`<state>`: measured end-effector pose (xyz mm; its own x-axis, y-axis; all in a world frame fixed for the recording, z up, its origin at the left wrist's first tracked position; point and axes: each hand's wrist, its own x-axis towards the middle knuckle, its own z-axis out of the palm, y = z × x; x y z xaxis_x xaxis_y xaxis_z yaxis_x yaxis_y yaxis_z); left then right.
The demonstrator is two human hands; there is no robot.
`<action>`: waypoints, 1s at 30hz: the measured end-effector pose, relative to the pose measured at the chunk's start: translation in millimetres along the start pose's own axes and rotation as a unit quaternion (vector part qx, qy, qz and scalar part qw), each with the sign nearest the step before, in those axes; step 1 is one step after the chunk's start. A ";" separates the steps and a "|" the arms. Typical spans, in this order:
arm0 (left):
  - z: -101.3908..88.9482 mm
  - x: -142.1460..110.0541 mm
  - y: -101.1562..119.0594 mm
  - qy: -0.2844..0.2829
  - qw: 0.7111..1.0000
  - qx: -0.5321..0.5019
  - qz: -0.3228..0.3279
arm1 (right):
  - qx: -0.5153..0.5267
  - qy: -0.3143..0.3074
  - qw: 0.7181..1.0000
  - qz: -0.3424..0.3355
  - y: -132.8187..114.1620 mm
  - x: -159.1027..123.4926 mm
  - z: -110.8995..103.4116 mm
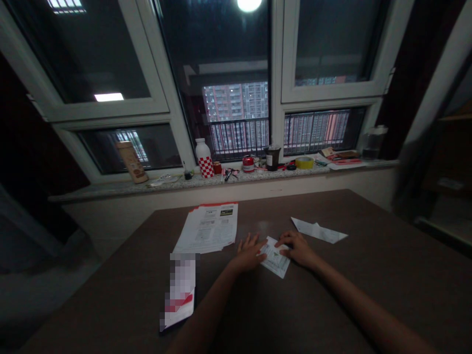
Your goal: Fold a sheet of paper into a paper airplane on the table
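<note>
A small folded piece of printed paper (275,263) lies flat on the dark table (332,295), tilted like a diamond. At its left edge rests my left hand (248,256), palm down, fingers spread, with its thumb and fingertip touching the paper. My right hand (299,250) presses the paper's upper right side, its thumb and index finger apart on the surface. Beyond my right hand sits another folded white paper (320,232), long and pointed at the ends, which neither hand touches.
A stack of printed sheets (208,228) lies at the table's far left. Nearer is a blurred-out flat object, perhaps a phone (180,295), close to my left forearm. Along the windowsill stand a checkered bottle (204,160), a tumbler (132,163), a dark cup (272,160) and yellow tape (304,163).
</note>
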<state>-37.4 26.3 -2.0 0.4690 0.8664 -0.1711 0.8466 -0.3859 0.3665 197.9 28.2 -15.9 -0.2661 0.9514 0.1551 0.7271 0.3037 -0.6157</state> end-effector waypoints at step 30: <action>-18.8 -14.2 -5.4 -0.022 0.998 -0.033 0.041 | 0.154 -0.029 0.986 -0.049 29.5 8.9 -10.9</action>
<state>-53.4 22.0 15.6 0.5472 0.8179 -0.1777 0.7878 -0.4316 0.4394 223.9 46.2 -24.2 -0.3675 0.9112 0.1864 0.4723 0.3555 -0.8066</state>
